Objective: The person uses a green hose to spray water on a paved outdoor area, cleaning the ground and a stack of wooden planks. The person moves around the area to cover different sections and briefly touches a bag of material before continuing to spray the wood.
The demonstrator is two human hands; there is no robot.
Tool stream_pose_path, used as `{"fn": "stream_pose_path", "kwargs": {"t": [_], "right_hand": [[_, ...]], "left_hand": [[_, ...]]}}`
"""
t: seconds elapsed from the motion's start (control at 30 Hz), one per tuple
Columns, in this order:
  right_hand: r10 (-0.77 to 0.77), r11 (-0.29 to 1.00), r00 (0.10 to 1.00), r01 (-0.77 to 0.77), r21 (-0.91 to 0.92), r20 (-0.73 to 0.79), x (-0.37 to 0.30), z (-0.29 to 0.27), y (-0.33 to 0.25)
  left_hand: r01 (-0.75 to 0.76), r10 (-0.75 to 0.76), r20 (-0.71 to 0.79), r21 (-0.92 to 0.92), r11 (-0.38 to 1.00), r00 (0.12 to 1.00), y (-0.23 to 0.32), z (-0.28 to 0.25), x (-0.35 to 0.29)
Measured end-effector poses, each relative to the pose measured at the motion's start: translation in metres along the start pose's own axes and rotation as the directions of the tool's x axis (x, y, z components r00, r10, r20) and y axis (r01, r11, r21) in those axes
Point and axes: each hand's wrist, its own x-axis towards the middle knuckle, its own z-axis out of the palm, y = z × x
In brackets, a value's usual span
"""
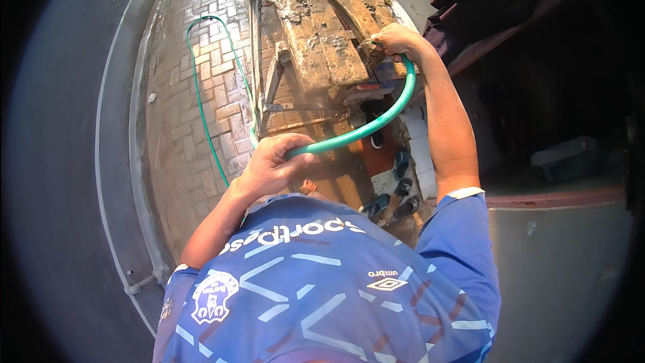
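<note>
A green garden hose (356, 133) runs in a curve between my two hands. My left hand (272, 161) is wrapped round it in front of my blue shirt. Farther off to the right, my right hand (398, 40) grips the hose close to its end, beside the edge of a wooden bench (306, 33). The bench's planks look wet and carry patches of grey-brown mud. From my left hand the hose drops behind the bench's near left side and loops over the paving. Whether water leaves the hose's end cannot be made out.
Wet brick paving (208, 67) lies left of the bench, bordered by a grey wall with a white pipe (101, 114). Several dark sandals (403, 188) lie on the ground below the hose. Dark cloth (480, 0) hangs over a ledge at the upper right. A pale plastic container (564, 158) sits in shadow.
</note>
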Motion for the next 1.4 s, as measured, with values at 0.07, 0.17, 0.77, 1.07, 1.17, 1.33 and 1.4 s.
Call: {"fn": "stream_pose_path", "kwargs": {"t": [0.07,0.17,0.77,1.07,1.17,1.33,1.4], "right_hand": [[-0.138,0.946,0.983,0.167,-0.278,0.123,-0.006,0.018,-0.018],[-0.274,0.844,0.958,0.282,-0.456,0.084,0.001,0.047,-0.031],[0.115,0.799,0.922,0.135,0.586,-0.369,-0.095,0.256,-0.100],[0.236,0.805,0.966,-0.254,0.536,0.103,-0.119,0.411,0.061],[0.377,0.785,0.900,-0.435,0.442,0.218,-0.164,0.470,0.170],[0.627,0.438,0.554,-0.832,0.340,0.547,-0.283,0.478,0.254],[0.612,0.423,0.453,-0.880,0.216,0.648,-0.309,0.514,0.268]], "left_hand": [[0.065,-0.066,0.045,0.012,0.998,0.997,0.001,-0.013,-0.022],[0.035,-0.035,0.019,-0.013,0.999,0.999,-0.010,-0.020,-0.050],[0.553,-0.531,-0.192,0.461,0.694,0.826,-0.150,-0.043,-0.226],[0.806,-0.800,-0.162,0.267,0.528,0.578,-0.196,0.022,-0.272],[0.816,-0.811,-0.190,0.322,0.481,0.553,-0.231,0.012,-0.280],[0.814,-0.821,-0.276,0.473,0.337,0.500,-0.216,0.036,-0.228],[0.805,-0.813,-0.320,0.527,0.272,0.485,-0.205,0.048,-0.193]]}}
